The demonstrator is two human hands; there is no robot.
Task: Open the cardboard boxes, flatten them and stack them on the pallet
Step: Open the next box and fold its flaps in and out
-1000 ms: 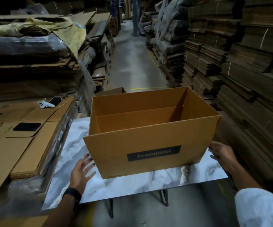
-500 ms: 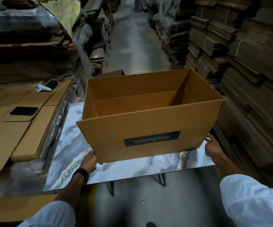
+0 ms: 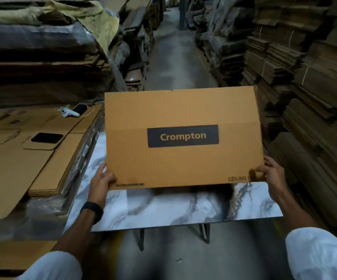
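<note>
The cardboard box [image 3: 183, 164] no longer shows its open inside as it did half a second ago. Its labelled side now faces the camera square-on, with the "Crompton" label in the middle and a top flap standing straight up above a crease. It is held over the marble-patterned surface [image 3: 163, 207], with a dark shadow under its lower edge; whether that edge touches the surface cannot be told.

The left hand [image 3: 101, 180], which was tucked at the bottom left corner, now grips that corner with the thumb on the front and the fingers curled behind. The right hand [image 3: 272, 176], whose fingers lay straight against the side before, now grasps the lower right corner the same way, its thumb covering part of the printed text.

To the left, the stack of flattened sheets [image 3: 22, 158] carries a black phone [image 3: 47, 137] and a white controller [image 3: 68, 113], placed as before.
</note>
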